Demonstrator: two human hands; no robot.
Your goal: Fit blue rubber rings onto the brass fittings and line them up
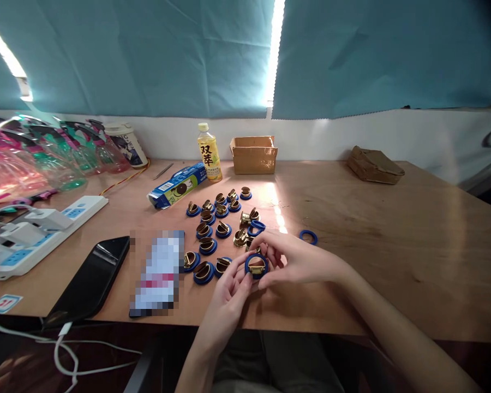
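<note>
Near the table's front edge, my left hand (229,300) pinches a round gold metal fitting with a blue ring (256,266) between thumb and fingers. From the right, my right hand (298,259) curls its fingers and thumb round the same fitting. A bar crosses the fitting's opening. Just beyond my hands lie loose gold fittings (240,238) and a loose blue ring (257,225), partly hidden by my right hand. Another blue ring (308,237) lies flat to the right. Several gold fittings seated in blue rings (208,245) stand grouped to the left.
A blurred phone (157,275) and a black phone (94,275) lie left, near a white power strip (45,232). Behind stand a yellow bottle (209,155), a toothpaste-like box (178,185), an open cardboard box (253,158) and spray bottles (65,153). A brown package (375,165) sits back right.
</note>
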